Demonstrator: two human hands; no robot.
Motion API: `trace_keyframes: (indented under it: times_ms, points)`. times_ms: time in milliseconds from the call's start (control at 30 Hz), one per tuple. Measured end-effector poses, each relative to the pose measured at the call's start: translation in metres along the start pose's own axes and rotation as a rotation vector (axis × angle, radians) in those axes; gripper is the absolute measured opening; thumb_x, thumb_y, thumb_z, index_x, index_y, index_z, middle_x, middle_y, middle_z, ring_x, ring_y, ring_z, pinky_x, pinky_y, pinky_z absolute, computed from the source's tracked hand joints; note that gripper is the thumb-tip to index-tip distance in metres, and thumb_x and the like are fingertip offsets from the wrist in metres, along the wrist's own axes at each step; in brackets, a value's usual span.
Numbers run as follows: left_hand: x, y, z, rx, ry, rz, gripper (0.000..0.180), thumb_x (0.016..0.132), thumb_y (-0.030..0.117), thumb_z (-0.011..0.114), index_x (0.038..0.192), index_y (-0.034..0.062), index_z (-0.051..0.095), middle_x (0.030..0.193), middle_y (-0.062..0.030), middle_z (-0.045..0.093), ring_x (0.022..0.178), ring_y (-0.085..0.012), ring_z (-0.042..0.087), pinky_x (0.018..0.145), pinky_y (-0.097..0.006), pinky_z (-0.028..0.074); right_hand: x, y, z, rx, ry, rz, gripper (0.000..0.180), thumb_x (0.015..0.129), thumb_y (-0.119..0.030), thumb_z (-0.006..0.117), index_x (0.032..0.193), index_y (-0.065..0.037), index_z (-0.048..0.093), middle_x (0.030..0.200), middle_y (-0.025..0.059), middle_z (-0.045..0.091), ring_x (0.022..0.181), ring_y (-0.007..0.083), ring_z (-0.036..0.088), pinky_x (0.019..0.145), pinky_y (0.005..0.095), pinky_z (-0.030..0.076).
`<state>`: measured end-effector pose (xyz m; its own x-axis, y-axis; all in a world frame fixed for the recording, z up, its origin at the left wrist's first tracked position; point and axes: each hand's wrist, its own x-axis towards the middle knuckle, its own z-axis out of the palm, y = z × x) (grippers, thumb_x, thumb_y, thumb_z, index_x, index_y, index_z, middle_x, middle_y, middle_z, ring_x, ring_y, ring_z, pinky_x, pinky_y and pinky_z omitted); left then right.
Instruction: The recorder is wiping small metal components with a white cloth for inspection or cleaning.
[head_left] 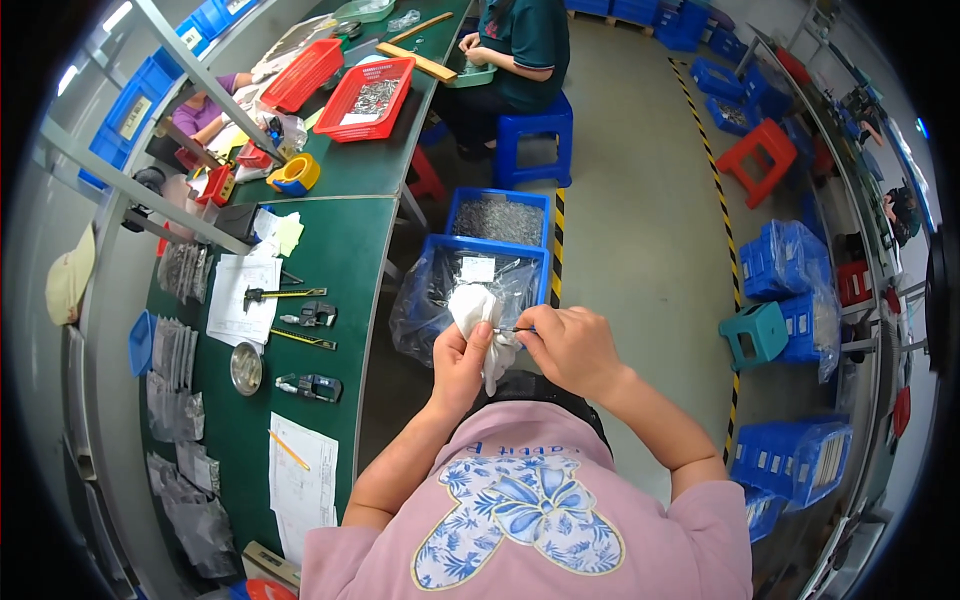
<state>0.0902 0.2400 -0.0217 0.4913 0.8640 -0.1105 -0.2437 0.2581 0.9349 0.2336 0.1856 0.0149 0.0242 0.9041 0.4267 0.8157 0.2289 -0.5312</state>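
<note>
At centre, left hand [460, 365] grips white cloth [470, 302].

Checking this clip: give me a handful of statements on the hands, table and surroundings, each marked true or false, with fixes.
1. The left hand holds a white cloth. True.
2. The right hand lies flat with its fingers spread. False: it pinches a thin dark piece at the cloth.
3. A yellow pencil lies on white paper. True.
4. The round metal bowl is upside down. False: it stands upright on the green table.
5. Clear plastic lines the blue bin nearest the hands. True.
6. The stool under the person in dark green is yellow. False: it is blue.
</note>
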Motion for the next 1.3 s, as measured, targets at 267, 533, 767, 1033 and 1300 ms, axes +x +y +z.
trace_keyframes:
  times_ms: [267, 533, 767, 1033, 1300]
  points:
    - [0.002, -0.001, 0.0, -0.104, -0.013, -0.132, 0.021, 0.083, 0.022, 0.046, 0.084, 0.0017, 0.051, 0.067, -0.0003, 0.053, 0.054, -0.0045, 0.046, 0.048, -0.018, 0.036, -0.003, -0.002, -0.004, 0.026, 0.048, -0.021, 0.011, 0.069, -0.013, 0.056, 0.075, -0.009, 0.048, 0.057, 0.003, 0.053, 0.046, 0.021, 0.049, 0.044, 0.0308, 0.035]
    - [-0.003, 0.005, 0.004, -0.237, -0.006, -0.223, 0.02, 0.084, 0.021, 0.043, 0.088, 0.0023, 0.05, 0.072, -0.0023, 0.055, 0.059, -0.0064, 0.051, 0.053, -0.02, 0.04, -0.004, -0.001, 0.0, 0.051, 0.097, -0.041, 0.014, 0.064, -0.008, 0.056, 0.074, -0.009, 0.047, 0.059, 0.0029, 0.054, 0.046, 0.0208, 0.049, 0.044, 0.0307, 0.035]
    - [-0.004, 0.003, 0.003, -0.208, -0.003, -0.205, 0.02, 0.084, 0.021, 0.043, 0.087, 0.0024, 0.05, 0.07, -0.0014, 0.054, 0.058, -0.0052, 0.049, 0.051, -0.019, 0.038, -0.004, -0.001, 0.001, 0.026, 0.099, -0.069, 0.014, 0.064, -0.008, 0.056, 0.074, -0.008, 0.047, 0.06, 0.003, 0.054, 0.049, 0.0205, 0.051, 0.045, 0.0304, 0.036]
    - [-0.005, -0.001, 0.003, -0.044, 0.006, -0.056, 0.023, 0.084, 0.023, 0.044, 0.082, 0.0016, 0.051, 0.066, 0.0015, 0.051, 0.055, -0.0024, 0.044, 0.049, -0.017, 0.035, -0.006, 0.0, 0.0, 0.014, 0.086, -0.094, 0.011, 0.067, -0.01, 0.057, 0.073, -0.008, 0.048, 0.06, 0.0028, 0.053, 0.049, 0.0206, 0.05, 0.044, 0.0299, 0.035]
    - [-0.006, 0.0, 0.0, 0.106, -0.039, 0.061, 0.02, 0.083, 0.019, 0.047, 0.086, -0.0001, 0.052, 0.069, 0.0007, 0.053, 0.058, -0.0031, 0.045, 0.05, -0.017, 0.036, -0.012, 0.005, 0.0, -0.066, -0.038, -0.037, 0.012, 0.073, -0.018, 0.055, 0.07, -0.008, 0.048, 0.055, 0.0057, 0.051, 0.048, 0.0234, 0.05, 0.044, 0.0326, 0.037]
